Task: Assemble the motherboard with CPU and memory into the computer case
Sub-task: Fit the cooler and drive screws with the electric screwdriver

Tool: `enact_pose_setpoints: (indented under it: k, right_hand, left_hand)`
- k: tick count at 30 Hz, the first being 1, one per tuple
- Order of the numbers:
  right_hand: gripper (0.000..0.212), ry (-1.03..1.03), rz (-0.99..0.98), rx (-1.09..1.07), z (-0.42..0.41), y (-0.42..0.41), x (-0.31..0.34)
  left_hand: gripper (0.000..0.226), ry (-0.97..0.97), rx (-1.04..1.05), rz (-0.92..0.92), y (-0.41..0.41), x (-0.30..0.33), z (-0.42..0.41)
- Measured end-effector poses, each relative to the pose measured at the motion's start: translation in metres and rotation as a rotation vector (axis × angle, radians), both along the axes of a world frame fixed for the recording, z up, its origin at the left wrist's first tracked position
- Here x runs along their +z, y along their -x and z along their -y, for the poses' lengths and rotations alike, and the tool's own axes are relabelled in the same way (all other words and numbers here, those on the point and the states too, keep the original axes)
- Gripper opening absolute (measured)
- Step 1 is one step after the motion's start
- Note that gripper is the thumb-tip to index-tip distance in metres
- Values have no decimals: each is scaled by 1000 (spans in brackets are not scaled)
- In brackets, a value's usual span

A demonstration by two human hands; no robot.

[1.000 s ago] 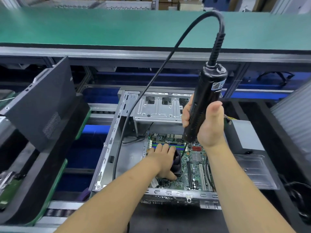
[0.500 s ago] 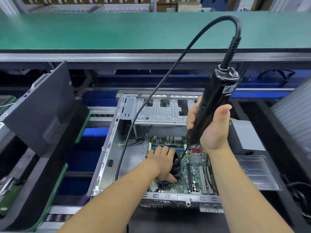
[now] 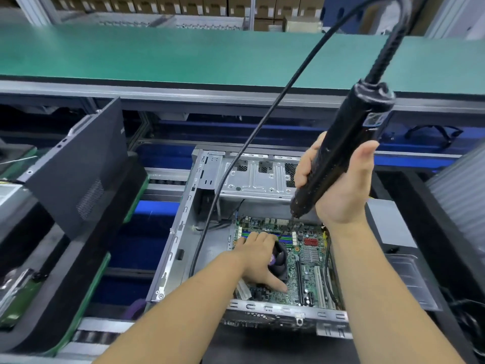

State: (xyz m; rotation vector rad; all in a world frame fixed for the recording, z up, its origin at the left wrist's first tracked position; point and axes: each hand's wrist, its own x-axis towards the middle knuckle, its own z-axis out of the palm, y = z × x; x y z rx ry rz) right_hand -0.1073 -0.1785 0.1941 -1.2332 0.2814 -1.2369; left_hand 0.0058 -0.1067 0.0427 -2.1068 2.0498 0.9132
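A: Head view first: where is the board?

B: Lying flat inside the open case [image 3: 183,227], which sits on its side on the line. The board [image 3: 309,271] fills the floor of the case, its memory slots along the far edge.

A: And the left hand?

B: The left hand [image 3: 258,258] is spread flat on the fan [image 3: 278,258], fingers straight toward the slots, thumb out on the board, gripping nothing.

A: The right?

B: The right hand [image 3: 338,185] is wrapped round a black driver [image 3: 341,153], tilted, its bit down at the board's far edge. Whether it touches a screw, I cannot tell. Its cable [image 3: 252,143] loops up and back down into the case.

A: Anything beside it?

B: A black panel [image 3: 78,166] leans at the left; a green bench [image 3: 157,53] runs behind.
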Motion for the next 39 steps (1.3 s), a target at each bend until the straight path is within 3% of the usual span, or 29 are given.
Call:
enact_pose_setpoints:
  k: [2,5,10,18,22,26,39]
  right_hand:
    - [70,-8,30,11,-1,-8,10]
    - [71,-47,16,11,-8,-25,9]
    - [65,-84,-18,8,-19,-47,-11]
    - [59,-49,-49,22,-23,-62,-21]
    - [63,-81,-75,23,-23,-63,-21]
    - [68,-82,-119,19,-27,-64,-26]
    - [65,-55,-96,14,-28,-66,-18]
  left_hand:
    - [128,-17,114,-98,-12,3,0]
    - [134,-110,248,-84,-40,4,-8]
    - [112,-248,269,-83,-65,-4,-31]
    - [100,-166,361,-244,-63,-11,-33]
    - [86,-95,334,-256,-62,-11,-31]
    - [80,-195,196,-148,-62,-9,-31]
    - [82,-281,90,-126,-62,-6,-30]
